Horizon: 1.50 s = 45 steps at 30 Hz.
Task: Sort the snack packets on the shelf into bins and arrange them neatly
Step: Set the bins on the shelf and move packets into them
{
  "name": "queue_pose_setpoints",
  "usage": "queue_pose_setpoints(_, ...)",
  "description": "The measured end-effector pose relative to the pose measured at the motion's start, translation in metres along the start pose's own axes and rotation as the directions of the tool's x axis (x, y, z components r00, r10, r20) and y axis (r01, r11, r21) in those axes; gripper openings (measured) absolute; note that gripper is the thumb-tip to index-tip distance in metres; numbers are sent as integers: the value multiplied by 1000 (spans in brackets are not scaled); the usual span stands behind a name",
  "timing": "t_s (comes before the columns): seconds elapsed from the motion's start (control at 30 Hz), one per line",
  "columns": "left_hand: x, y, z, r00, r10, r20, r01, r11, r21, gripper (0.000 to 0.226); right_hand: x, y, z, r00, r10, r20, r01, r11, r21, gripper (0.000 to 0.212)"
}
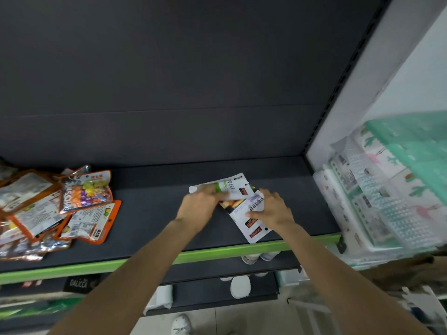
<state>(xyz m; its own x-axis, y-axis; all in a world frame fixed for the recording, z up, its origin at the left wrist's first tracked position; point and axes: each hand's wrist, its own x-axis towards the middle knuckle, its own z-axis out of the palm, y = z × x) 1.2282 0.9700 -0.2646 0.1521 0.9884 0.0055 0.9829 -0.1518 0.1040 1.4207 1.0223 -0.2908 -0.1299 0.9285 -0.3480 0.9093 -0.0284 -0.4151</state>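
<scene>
Two white snack packets are being handled near the right end of the dark shelf, well apart from the rest of the stock. The upper white packet, marked with a green band, is held at its left end in the closed fingers of the left hand; the lower white packet, printed with red labels, lies partly under it and is pressed or pinched at its right edge by the right hand, though whether it is truly gripped or only steadied cannot be told. A darker, photo-printed face is glimpsed between the two. Both packets rest on or just above the shelf surface, close to its green front edge. At the left end a loose, overlapping heap of orange-edged packets is seen, unsorted and askew. No bin is visible on this shelf, so little of the sorting can be judged complete: at most, the white packets are being gathered into a matched pair, while the orange heap is untouched and the neat arranging is yet to be done. To the right, blurred teal and white packaged goods are stacked on a neighbouring unit.
</scene>
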Motion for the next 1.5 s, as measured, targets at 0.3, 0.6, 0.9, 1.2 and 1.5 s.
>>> queue_pose_setpoints(0.3, 1, -3, 38, 977, 79, 200, -99, 991, 92, 65, -3, 17, -6, 997, 68, -44, -58, 978, 200, 38)
queue_pose_setpoints(0.6, -25, -21, 12, 965, -29, -259, -13, 987, -160, 51, -17, -3, -27, 968, -34, -247, 143, 888, 437, 16)
queue_pose_setpoints(0.9, -51, -76, -57, 826, -475, -303, 295, 823, -485, 30, -40, -86, -55, 911, -232, -341, 329, 907, 263, 10)
queue_pose_setpoints(1.2, -152, -157, -111, 707, -634, -313, 397, 722, -567, 28, -87, -209, -36, 818, -505, -275, 510, 858, -59, 7)
queue_pose_setpoints(1.5, -305, -293, -159, 553, -713, -431, 484, 696, -531, 28, -165, -386, 51, 692, -630, -352, 679, 734, 19, 7)
